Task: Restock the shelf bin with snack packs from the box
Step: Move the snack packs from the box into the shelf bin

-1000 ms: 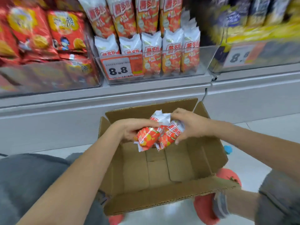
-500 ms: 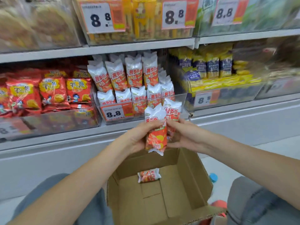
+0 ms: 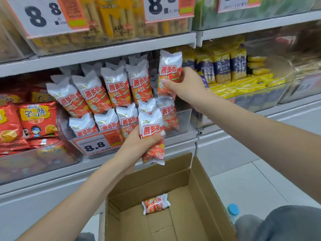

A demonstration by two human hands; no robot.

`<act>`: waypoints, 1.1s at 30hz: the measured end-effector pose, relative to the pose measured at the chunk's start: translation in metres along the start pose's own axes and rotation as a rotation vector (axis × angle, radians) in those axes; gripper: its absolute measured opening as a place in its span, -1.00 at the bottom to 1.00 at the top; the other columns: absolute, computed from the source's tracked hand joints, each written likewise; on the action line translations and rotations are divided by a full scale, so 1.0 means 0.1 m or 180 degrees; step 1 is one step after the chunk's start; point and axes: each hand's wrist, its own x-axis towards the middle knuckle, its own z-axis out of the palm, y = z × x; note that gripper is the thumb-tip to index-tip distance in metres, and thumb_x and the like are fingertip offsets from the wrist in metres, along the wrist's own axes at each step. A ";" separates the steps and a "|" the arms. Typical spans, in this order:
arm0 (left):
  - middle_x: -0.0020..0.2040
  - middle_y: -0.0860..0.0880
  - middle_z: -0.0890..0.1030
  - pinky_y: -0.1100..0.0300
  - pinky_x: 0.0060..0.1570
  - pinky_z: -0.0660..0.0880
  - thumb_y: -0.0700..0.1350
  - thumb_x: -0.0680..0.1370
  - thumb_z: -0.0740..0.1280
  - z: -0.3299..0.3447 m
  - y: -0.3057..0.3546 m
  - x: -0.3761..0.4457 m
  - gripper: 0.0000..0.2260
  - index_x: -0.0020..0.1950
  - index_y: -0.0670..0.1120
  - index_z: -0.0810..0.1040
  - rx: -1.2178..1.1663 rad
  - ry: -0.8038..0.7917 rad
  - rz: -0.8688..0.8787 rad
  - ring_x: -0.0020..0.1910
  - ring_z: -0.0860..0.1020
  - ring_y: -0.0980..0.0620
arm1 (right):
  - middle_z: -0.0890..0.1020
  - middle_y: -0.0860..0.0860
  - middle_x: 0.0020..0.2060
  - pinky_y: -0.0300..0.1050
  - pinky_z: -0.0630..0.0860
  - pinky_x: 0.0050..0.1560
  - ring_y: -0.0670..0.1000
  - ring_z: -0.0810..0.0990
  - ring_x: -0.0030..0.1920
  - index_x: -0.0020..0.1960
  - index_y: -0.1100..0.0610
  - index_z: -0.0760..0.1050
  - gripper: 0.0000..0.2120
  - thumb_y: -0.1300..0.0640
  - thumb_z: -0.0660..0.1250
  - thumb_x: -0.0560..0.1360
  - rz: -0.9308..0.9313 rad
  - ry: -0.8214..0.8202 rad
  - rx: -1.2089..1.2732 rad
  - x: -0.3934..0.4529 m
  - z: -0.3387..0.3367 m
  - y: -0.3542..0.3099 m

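Two packs in hand: one per hand, both raised toward the shelf, one more left below.
Shelf: the white shelf (image 3: 111, 53) above the bin hangs low over the back row; a pack lifted too high could catch its edge and crumple.
Box: the cardboard box (image 3: 205, 188) sits open on the floor under the hands; anything that slips probably falls back in, but a pack knocked sideways could land on the floor.
Shelf bin: the clear bin (image 3: 182, 117) is already crowded with upright white-and-orange packs in two rows; the open room seems to be at its right end, so a pack pushed in hard may tip neighbours forward over the low front wall.
Right hand: the right hand (image 3: 187, 84) grasps the upper pack (image 3: 170, 66) around its middle, upright, at the right end of the back row; let go before it is seated, it could topple onto the front row.
Left hand: the left hand (image 3: 137, 145) clasps the lower pack (image 3: 152, 134) just in front of the bin's front wall; its fingers wrap the middle only, and the slick film could slide through.
Last pack: a single pack (image 3: 155, 204) lies flat on the box floor, easily overlooked.
Price tag: the 8.8 tag (image 3: 97, 144) clipped to the bin front sits just beside the left hand and could be bumped askew.
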 end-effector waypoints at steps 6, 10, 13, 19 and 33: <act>-0.01 -0.05 0.65 0.27 -0.23 0.53 -0.08 0.24 0.61 0.04 -0.02 0.16 -0.37 0.23 -0.10 0.45 0.0276 -0.0171 0.0108 -0.11 0.64 0.06 | 0.55 0.16 0.16 0.02 0.49 0.19 0.14 0.53 0.18 0.26 0.27 0.37 -0.62 0.13 0.33 0.51 0.0100 0.0215 0.0085 0.63 0.27 -0.05; -0.05 0.00 0.68 0.33 -0.35 0.50 -0.05 0.14 0.61 0.04 0.06 0.15 -0.40 0.13 -0.02 0.52 0.0074 0.0279 0.0373 -0.10 0.64 0.04 | 0.46 0.13 0.32 -0.11 0.41 0.29 0.10 0.45 0.32 0.40 0.22 0.30 -0.51 0.03 0.28 0.55 0.0127 0.0037 0.0295 1.04 0.37 -0.10; 0.00 -0.03 0.68 0.23 -0.33 0.53 -0.01 0.19 0.58 -0.06 0.13 0.15 -0.45 0.13 -0.01 0.53 -0.0103 0.0638 0.0554 -0.06 0.65 -0.04 | 0.41 0.11 0.37 -0.21 0.33 0.26 0.06 0.41 0.35 0.43 0.20 0.22 -0.44 0.02 0.32 0.53 -0.0093 0.0044 0.0253 1.25 0.41 -0.12; 0.01 -0.03 0.69 0.03 -0.05 0.57 -0.05 0.24 0.54 -0.08 0.15 0.18 -0.54 0.10 -0.04 0.55 -0.0112 0.0983 0.0445 0.01 0.65 -0.08 | 0.49 0.17 0.30 -0.11 0.41 0.27 0.12 0.47 0.29 0.39 0.25 0.34 -0.52 0.15 0.33 0.53 -0.0284 -0.0331 0.0026 1.58 0.58 -0.01; 0.06 -0.02 0.67 -0.09 0.11 0.55 -0.05 0.24 0.54 -0.06 0.13 0.16 -0.52 0.13 -0.02 0.54 -0.0063 0.1075 0.0381 0.07 0.64 -0.04 | 0.34 0.19 0.42 -0.12 0.32 0.32 0.13 0.34 0.41 0.49 0.25 0.16 -0.47 0.22 0.24 0.57 -0.0244 -0.0889 -0.0566 1.70 0.58 0.06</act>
